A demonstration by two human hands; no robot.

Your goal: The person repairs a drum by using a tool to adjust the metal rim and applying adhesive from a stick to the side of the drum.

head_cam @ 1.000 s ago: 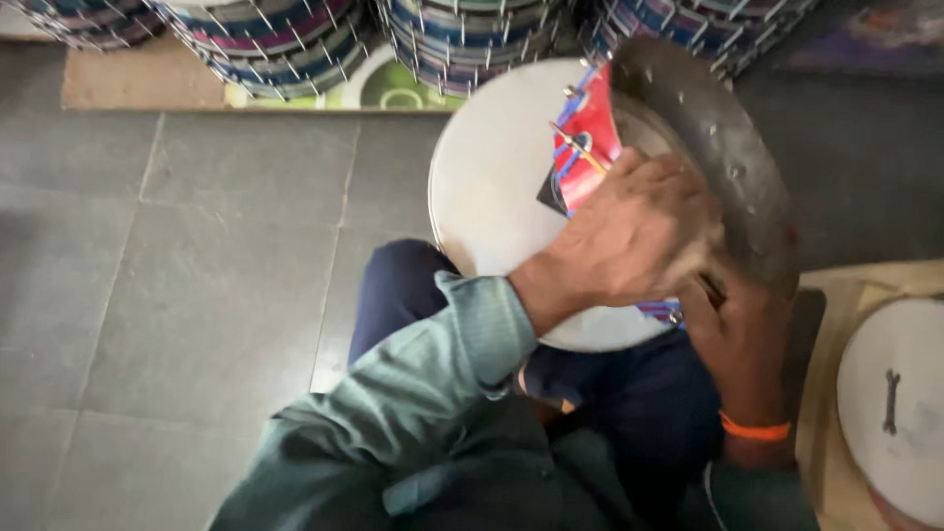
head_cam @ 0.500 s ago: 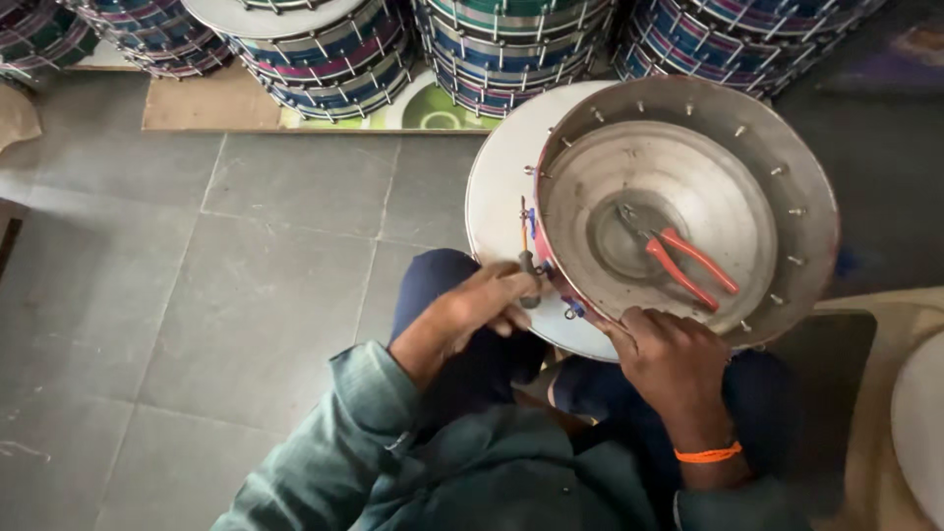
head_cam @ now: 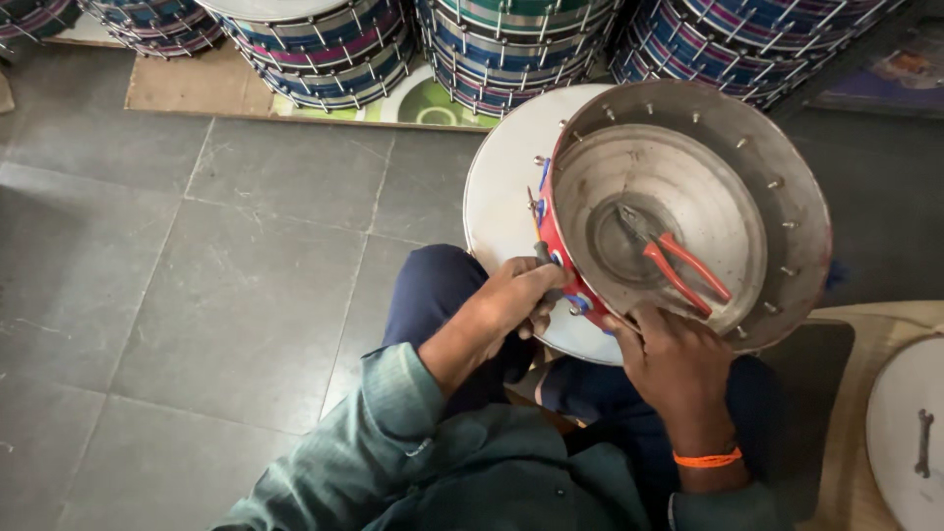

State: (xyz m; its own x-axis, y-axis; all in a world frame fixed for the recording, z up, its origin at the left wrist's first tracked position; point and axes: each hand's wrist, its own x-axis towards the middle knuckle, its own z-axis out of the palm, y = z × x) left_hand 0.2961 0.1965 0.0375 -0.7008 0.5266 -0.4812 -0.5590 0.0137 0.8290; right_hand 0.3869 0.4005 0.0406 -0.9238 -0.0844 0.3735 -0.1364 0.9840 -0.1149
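A round drum rests on my lap with its open metal shell (head_cam: pixel 777 187) facing up and its white skin (head_cam: pixel 501 197) turned away to the left. Red-handled pliers (head_cam: pixel 678 265) lie loose inside the shell. A red and blue band runs along the near rim. My left hand (head_cam: pixel 521 295) is closed around a small dark tool (head_cam: pixel 543 254) at that rim. My right hand (head_cam: pixel 674 359), with an orange band on its wrist, grips the lower edge of the shell.
Stacks of coloured drums (head_cam: pixel 324 49) with metal rods line the far side, on a cardboard sheet (head_cam: pixel 187 88). Another white drum skin (head_cam: pixel 910 442) with a small spanner on it lies at the right. Grey floor tiles (head_cam: pixel 197 275) stretch to the left.
One second ago my left hand lay over the tilted drum's rim. The drum has since turned its open side up, showing the pliers, and my left hand has dropped to the near rim.
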